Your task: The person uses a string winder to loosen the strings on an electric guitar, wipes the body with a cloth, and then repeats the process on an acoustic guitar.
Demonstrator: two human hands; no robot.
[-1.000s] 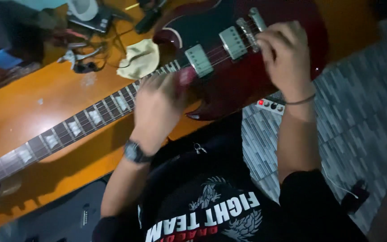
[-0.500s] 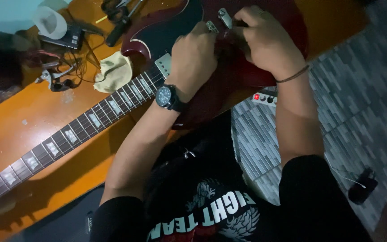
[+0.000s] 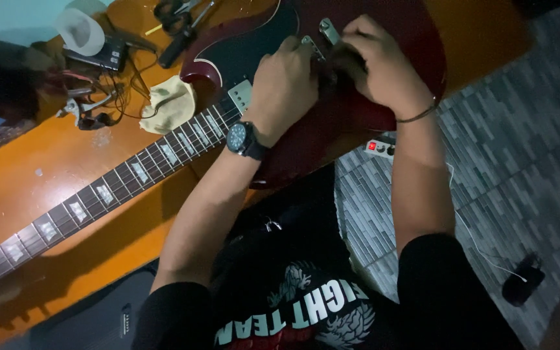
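The electric guitar lies flat on the orange wooden table, its glossy dark-red body under your hands and its neck running down to the left, dark fretboard set with pale block inlays. Your left hand rests palm-down on the body, fingers curled and pressed together over a chrome pickup; what the fingertips grip is hidden. Your right hand is bunched beside it, fingers bent tightly inward at the same spot; whether they pinch anything cannot be told. A round black wristwatch sits on your left wrist. A crumpled pale-yellow cloth lies just beside the body's horn.
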